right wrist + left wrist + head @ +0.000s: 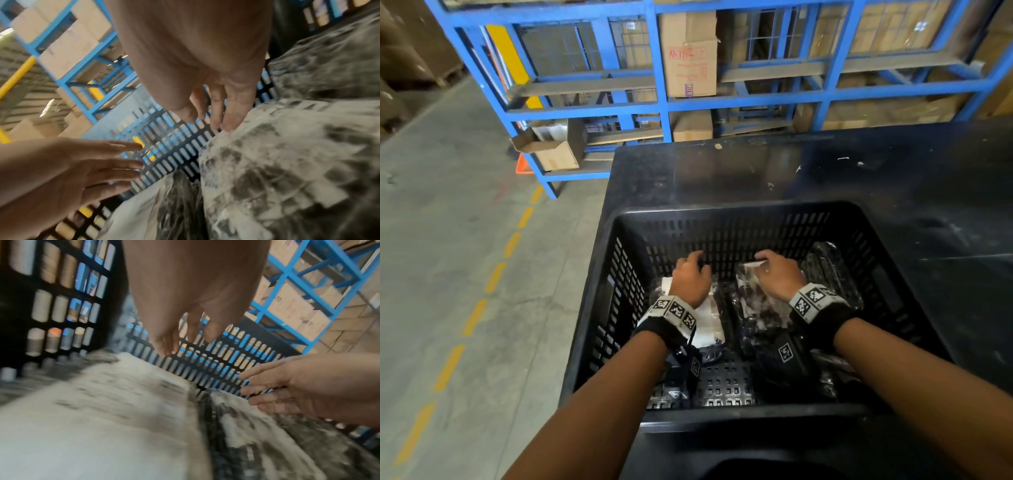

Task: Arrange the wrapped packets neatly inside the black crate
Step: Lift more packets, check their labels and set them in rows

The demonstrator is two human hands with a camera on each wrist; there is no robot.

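Both hands are inside the black crate (pixel 722 212) squaring packets: the left hand (pixel 690 277) hovers spread over the white packet (pixel 709 318), the right hand (pixel 779 272) seemingly presses straight fingers on the patterned packet (pixel 760 308) beside it, which next needs nudging flush.

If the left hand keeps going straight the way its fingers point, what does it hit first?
Most likely the slotted far wall of the black crate; the left hand points at it over a wrapped packet, nothing visibly between, though depth is unclear.
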